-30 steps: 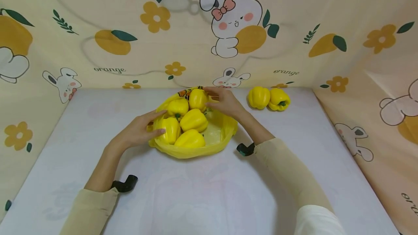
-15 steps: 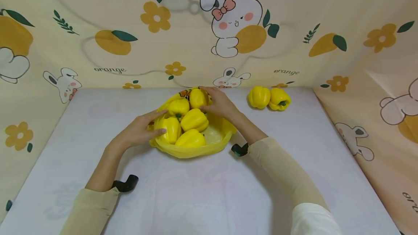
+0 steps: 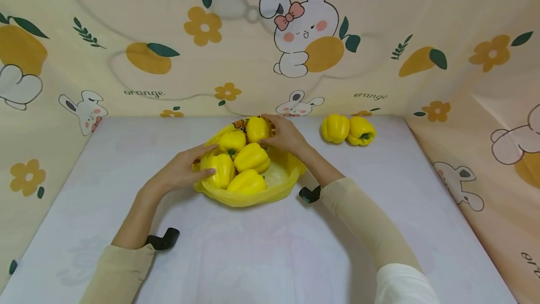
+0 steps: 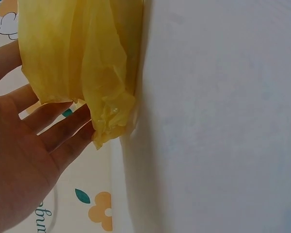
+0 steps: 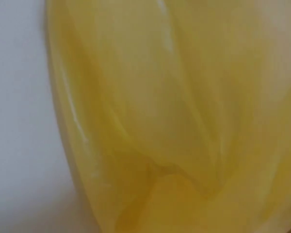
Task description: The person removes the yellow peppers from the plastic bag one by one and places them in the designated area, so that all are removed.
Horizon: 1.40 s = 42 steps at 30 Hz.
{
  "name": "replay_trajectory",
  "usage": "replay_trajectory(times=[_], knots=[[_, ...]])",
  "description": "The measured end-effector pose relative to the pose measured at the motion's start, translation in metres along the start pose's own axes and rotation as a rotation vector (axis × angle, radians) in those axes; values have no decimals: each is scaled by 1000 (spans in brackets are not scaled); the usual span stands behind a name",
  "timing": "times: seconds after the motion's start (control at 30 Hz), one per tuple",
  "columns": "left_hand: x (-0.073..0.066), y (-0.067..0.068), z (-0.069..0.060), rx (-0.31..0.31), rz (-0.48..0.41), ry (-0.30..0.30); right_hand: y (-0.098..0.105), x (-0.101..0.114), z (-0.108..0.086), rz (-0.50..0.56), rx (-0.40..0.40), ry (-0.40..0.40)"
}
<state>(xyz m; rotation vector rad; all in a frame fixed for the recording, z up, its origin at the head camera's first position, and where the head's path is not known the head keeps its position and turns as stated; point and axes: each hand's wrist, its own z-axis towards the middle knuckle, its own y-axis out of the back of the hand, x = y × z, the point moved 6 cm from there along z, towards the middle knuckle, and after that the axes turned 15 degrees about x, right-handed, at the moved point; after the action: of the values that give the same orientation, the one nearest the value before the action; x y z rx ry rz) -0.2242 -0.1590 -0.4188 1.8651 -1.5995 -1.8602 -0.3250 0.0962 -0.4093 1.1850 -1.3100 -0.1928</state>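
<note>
In the head view, a yellow plastic bag (image 3: pixel 240 199) lies spread open on the table with several yellow bell peppers (image 3: pixel 251 157) inside. My left hand (image 3: pixel 183 168) is at its left side, thumb over the left pepper (image 3: pixel 222 171), fingers spread against the bag. The left wrist view shows those relaxed fingers (image 4: pixel 63 131) touching the hanging plastic (image 4: pixel 77 53). My right hand (image 3: pixel 287 136) curls round the right side of the rear pepper (image 3: pixel 258 128), thumb below it; its far fingertips are partly hidden. Plastic (image 5: pixel 150 97) fills most of the right wrist view.
Two more yellow peppers (image 3: pixel 335 128) (image 3: pixel 361 131) sit side by side at the back right of the white table (image 3: pixel 253 257). Patterned cloth (image 3: pixel 236 69) with rabbits and oranges rises behind and at both sides. A black wrist device (image 3: pixel 163 239) is on each forearm.
My right hand has shifted slightly left, and its thumb has come in under the rear pepper. My left hand and the peppers have barely moved. The head view has tilted slightly.
</note>
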Motion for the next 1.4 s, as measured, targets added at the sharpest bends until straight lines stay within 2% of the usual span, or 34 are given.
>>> replay_trajectory(times=[0.17, 0.33, 0.47, 0.63, 0.97, 1.4], knots=[[1, 0, 0, 0, 3, 2, 7, -1, -8, 67, -20, 18], [1, 0, 1, 0, 5, -9, 17, 0, -18, 160, -41, 91], [1, 0, 1, -1, 9, -12, 23, -1, -22, 186, -45, 118], [1, 0, 0, -1, 0, -3, 29, -4, -27, 193, -56, 118], [2, -1, 0, 1, -4, 4, 50, -14, -46, 275, -118, 138], [4, -2, 3, 10, -16, 19, 78, -37, -69, 325, -164, 130]])
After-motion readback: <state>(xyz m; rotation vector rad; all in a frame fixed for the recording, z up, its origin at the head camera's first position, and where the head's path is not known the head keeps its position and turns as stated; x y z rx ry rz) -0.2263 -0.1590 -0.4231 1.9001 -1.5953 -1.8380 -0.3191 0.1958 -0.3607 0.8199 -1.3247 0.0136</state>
